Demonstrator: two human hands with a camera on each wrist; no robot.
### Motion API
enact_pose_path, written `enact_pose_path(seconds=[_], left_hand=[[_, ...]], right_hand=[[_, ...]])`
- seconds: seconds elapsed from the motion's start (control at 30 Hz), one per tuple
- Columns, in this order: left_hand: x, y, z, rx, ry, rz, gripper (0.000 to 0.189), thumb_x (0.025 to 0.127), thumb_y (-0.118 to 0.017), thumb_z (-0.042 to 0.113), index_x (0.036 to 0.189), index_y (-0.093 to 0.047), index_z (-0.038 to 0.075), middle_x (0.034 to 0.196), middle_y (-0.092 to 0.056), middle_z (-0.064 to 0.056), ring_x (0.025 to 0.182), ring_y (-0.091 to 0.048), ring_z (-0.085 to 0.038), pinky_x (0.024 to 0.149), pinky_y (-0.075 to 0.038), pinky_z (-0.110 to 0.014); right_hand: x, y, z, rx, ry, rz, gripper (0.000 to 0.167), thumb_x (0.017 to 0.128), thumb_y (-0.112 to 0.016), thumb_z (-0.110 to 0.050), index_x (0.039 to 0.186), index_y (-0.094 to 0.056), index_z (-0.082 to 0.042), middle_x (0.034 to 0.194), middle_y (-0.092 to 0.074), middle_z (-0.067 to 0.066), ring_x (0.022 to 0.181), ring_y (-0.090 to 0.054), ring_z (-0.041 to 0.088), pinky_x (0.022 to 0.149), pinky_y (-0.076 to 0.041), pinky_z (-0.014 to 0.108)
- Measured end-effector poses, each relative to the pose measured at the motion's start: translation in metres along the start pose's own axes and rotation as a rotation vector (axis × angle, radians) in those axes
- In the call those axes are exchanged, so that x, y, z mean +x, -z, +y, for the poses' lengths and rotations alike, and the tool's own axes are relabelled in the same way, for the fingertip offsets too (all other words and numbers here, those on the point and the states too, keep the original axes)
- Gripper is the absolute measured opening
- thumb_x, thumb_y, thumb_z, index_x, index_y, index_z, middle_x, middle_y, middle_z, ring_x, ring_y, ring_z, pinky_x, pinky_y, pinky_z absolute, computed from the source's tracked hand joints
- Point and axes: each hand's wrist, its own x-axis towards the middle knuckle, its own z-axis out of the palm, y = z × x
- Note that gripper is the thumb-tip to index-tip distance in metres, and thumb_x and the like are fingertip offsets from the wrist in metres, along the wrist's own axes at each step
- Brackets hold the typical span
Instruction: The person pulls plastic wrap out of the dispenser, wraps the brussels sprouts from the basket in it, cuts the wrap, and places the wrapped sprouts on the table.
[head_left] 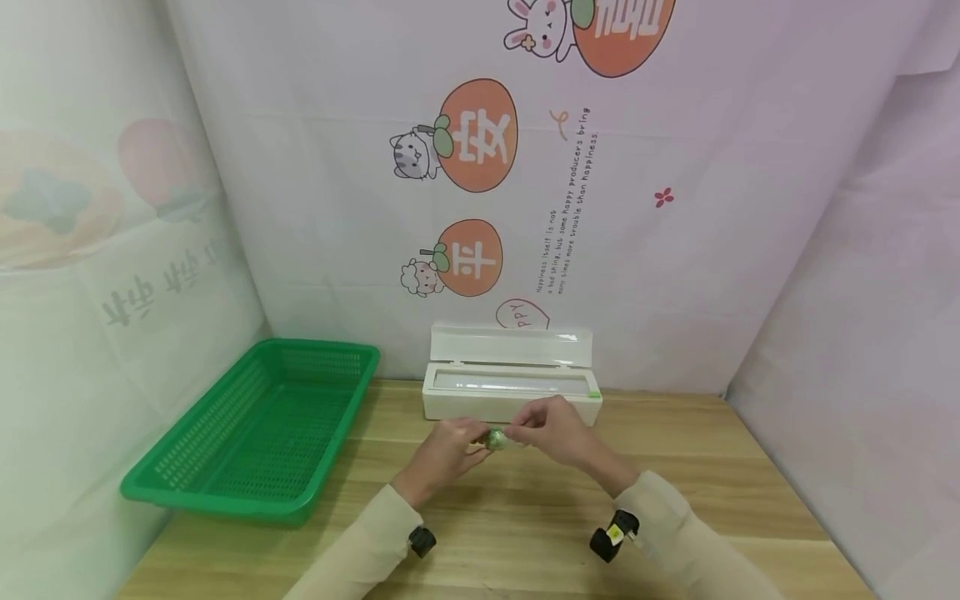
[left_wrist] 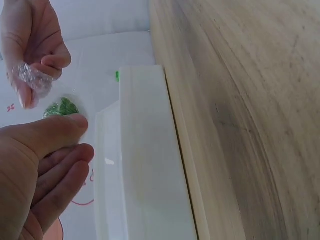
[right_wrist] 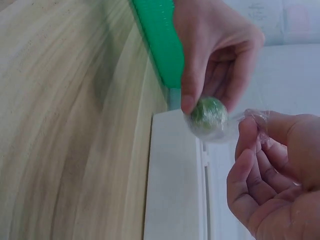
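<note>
Between thumb and fingers, my left hand (head_left: pixel 447 450) pinches a small round green item (right_wrist: pixel 209 113) wrapped in clear cling film. What the green item is, I cannot tell. From the other side, my right hand (head_left: pixel 557 431) holds a gathered end of the cling film (right_wrist: pixel 257 119) between thumb and fingertip. The film is drawn out in a short twist from the green item to that hand. Both hands are above the wooden table, in front of a white cling film dispenser (head_left: pixel 480 408) whose lid (head_left: pixel 510 345) is raised.
A green plastic basket (head_left: pixel 300 500) with perforated sides stands on the left of the wooden table (head_left: pixel 517 533). Printed white cloth (head_left: pixel 622 275) hangs behind the dispenser and along both sides. A small light-green tab (head_left: pixel 594 394) sits at the dispenser's right end.
</note>
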Motion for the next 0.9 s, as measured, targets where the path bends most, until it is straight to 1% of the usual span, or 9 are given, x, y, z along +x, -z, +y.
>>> enact_pose_path(seconds=[0.1,0.2,0.3,0.4,0.53,0.6,0.7,0.8,0.9], left_hand=[[0.002,-0.002,0.003,0.008,0.018,-0.019,0.023,0.085,-0.088,0.007,0.104,-0.077,0.004,0.099,-0.081,-0.007,0.089,-0.078,-0.014,0.078,-0.060,-0.013],[0.005,-0.003,0.007,0.018,0.033,-0.035,0.022,0.085,-0.088,0.009,0.104,-0.078,0.005,0.098,-0.081,-0.006,0.087,-0.077,-0.013,0.076,-0.060,-0.012],[0.006,-0.005,0.009,0.024,0.057,-0.046,0.021,0.085,-0.088,0.010,0.104,-0.079,0.006,0.096,-0.081,-0.005,0.086,-0.076,-0.011,0.074,-0.059,-0.011],[0.007,-0.007,0.010,0.018,0.083,-0.042,0.022,0.085,-0.089,0.011,0.105,-0.080,0.005,0.094,-0.081,-0.004,0.083,-0.075,-0.009,0.072,-0.058,-0.010],[0.009,-0.010,0.010,-0.028,0.086,-0.022,0.026,0.085,-0.089,0.009,0.108,-0.080,0.003,0.094,-0.081,-0.005,0.081,-0.075,-0.009,0.072,-0.058,-0.010],[0.010,-0.011,0.011,-0.066,0.089,-0.016,0.026,0.085,-0.088,0.008,0.109,-0.080,0.002,0.096,-0.082,-0.007,0.082,-0.075,-0.010,0.072,-0.058,-0.010],[0.010,-0.012,0.010,-0.120,0.128,-0.023,0.024,0.085,-0.088,0.006,0.107,-0.079,0.001,0.098,-0.082,-0.009,0.083,-0.076,-0.011,0.073,-0.057,-0.009],[0.009,-0.012,0.011,-0.172,0.174,-0.028,0.023,0.084,-0.088,0.005,0.105,-0.078,0.001,0.099,-0.081,-0.010,0.083,-0.078,-0.012,0.073,-0.057,-0.008],[0.010,-0.011,0.013,-0.208,0.186,-0.017,0.024,0.084,-0.088,0.005,0.105,-0.078,0.000,0.100,-0.081,-0.011,0.083,-0.078,-0.013,0.073,-0.057,-0.008]], right_hand=[[0.001,-0.007,-0.001,0.000,-0.037,0.019,0.012,0.096,-0.079,-0.023,0.090,-0.079,-0.012,0.086,-0.078,0.006,0.075,-0.072,0.019,0.058,-0.053,0.023],[0.001,-0.011,-0.002,0.021,-0.071,0.023,0.012,0.097,-0.078,-0.022,0.091,-0.079,-0.012,0.086,-0.079,0.004,0.075,-0.073,0.015,0.062,-0.056,0.025],[0.000,-0.012,-0.002,0.060,-0.086,0.015,0.015,0.099,-0.076,-0.024,0.095,-0.080,-0.010,0.089,-0.080,0.004,0.080,-0.076,0.017,0.070,-0.064,0.033],[-0.001,-0.011,-0.001,0.128,-0.103,-0.003,0.022,0.100,-0.075,-0.029,0.101,-0.082,-0.008,0.094,-0.081,0.006,0.085,-0.078,0.019,0.078,-0.067,0.038],[-0.002,-0.007,0.000,0.259,-0.094,-0.078,0.025,0.102,-0.072,-0.023,0.113,-0.079,-0.002,0.107,-0.081,0.015,0.096,-0.080,0.025,0.086,-0.067,0.037],[-0.003,-0.003,0.002,0.278,-0.076,-0.101,0.025,0.102,-0.072,-0.020,0.117,-0.078,-0.001,0.112,-0.080,0.016,0.100,-0.080,0.026,0.087,-0.066,0.037],[-0.006,0.002,0.009,0.180,-0.046,-0.046,0.029,0.099,-0.076,-0.026,0.117,-0.078,-0.004,0.112,-0.081,0.013,0.099,-0.078,0.022,0.085,-0.066,0.036],[-0.007,0.005,0.019,0.080,-0.063,0.023,0.037,0.094,-0.082,-0.035,0.117,-0.077,-0.007,0.108,-0.081,0.008,0.095,-0.076,0.017,0.082,-0.064,0.032],[-0.007,0.001,0.028,0.059,-0.056,0.002,0.044,0.090,-0.085,-0.037,0.119,-0.075,-0.005,0.109,-0.080,0.008,0.095,-0.076,0.016,0.080,-0.064,0.028]])
